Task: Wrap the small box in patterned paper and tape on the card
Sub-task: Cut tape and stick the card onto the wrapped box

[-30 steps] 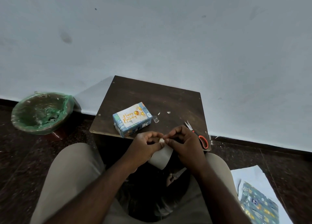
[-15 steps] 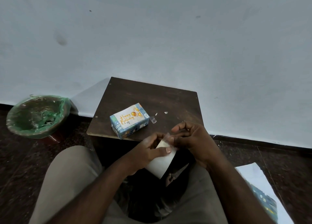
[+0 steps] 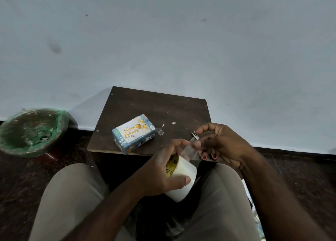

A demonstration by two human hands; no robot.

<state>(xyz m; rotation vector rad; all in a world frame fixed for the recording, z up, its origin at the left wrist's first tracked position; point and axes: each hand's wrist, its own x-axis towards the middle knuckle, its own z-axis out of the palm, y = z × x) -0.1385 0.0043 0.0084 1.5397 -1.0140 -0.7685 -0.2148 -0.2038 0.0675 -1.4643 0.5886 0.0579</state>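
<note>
Head view looks down over the person's knees to a low dark table point(image 3: 154, 104) set against a pale wall point(image 3: 163, 40). The left hand point(image 3: 161, 173) grips a tape roll point(image 3: 180, 191) above the lap, with the thumb laid across its outer face and the fingers curled over the rim. The right hand point(image 3: 225, 144) pinches the free end of a clear strip point(image 3: 190, 150) between thumb and fingertips. The strip runs taut from the roll up to that pinch, and the other fingers curl loosely above it. The box point(image 3: 138, 141) lies at an angle on the table, near its front edge, left of both hands and apart from them. It is wrapped in blue patterned paper. The card point(image 3: 131, 130), white with gold "Happy Birthday" lettering and balloons, lies flat on its top face. Whether tape holds the card I cannot tell. Just right of the box lies a small clear scrap point(image 3: 160, 132). Scissors point(image 3: 194, 135) lie on the table under the right hand, with the blade tips showing behind the fingers and the orange handles below the strip. A bin point(image 3: 31, 131) with a green liner stands on the dark floor point(image 3: 54, 168) left of the table, against the wall
</note>
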